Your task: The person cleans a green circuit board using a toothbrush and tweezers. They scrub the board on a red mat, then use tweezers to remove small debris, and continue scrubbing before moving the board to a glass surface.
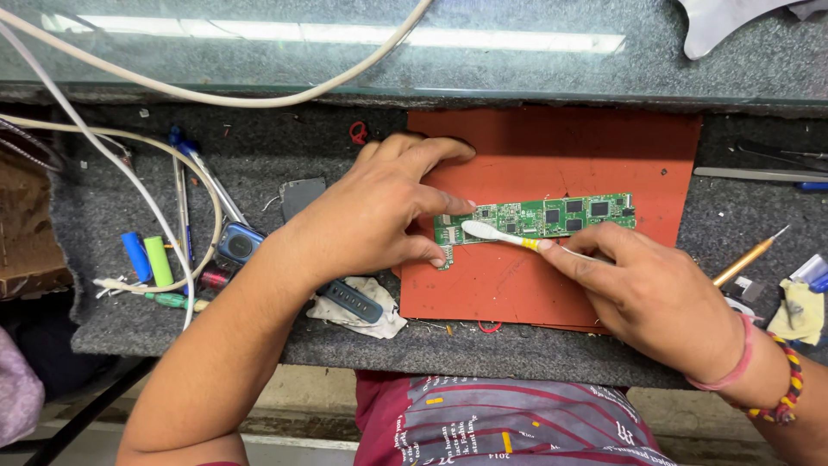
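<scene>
A long green circuit board (552, 216) with several black chips lies across a red mat (595, 147). My left hand (379, 216) presses on the board's left end, fingers spread over its edge. My right hand (647, 293) holds a white toothbrush (504, 236) with a yellow band. The brush head rests on the board's lower left part, just right of my left fingertips.
A grey felt worktop (276, 155) holds white cables (129, 164), blue and green cylinder cells (148, 257), a small blue device (239, 243), a black part on a white cloth (354, 302), a brass-handled tool (746, 259) and tweezers (759, 173). A glass shelf edge (517, 93) runs along the back.
</scene>
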